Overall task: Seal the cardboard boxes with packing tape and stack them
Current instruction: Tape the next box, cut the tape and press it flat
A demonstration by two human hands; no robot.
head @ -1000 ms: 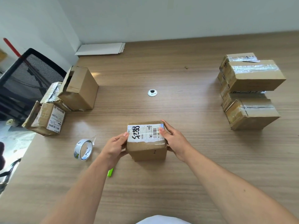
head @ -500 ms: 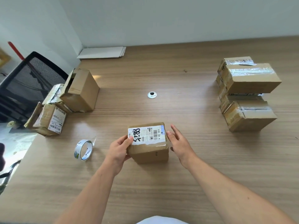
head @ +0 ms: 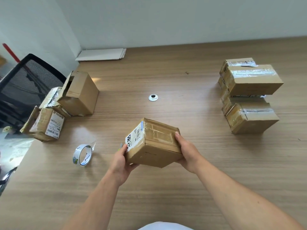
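A small cardboard box (head: 154,143) with a white shipping label on its left face is tilted above the table, held between both hands. My left hand (head: 122,161) grips its left lower corner and my right hand (head: 186,151) grips its right side. A roll of clear packing tape (head: 82,155) stands on edge on the table to the left. Taped boxes are stacked at the right (head: 250,95). Three open or torn boxes (head: 66,103) sit at the left edge.
The wooden table (head: 166,188) has a round cable grommet (head: 153,97) in its middle. A flat white stack of sheets (head: 101,54) lies at the far back by the wall. A black mesh chair (head: 25,83) stands left of the table.
The box has been lifted off the table and rolled so the label now faces left. Both hands now grip it; half a second ago the right hand was off it.
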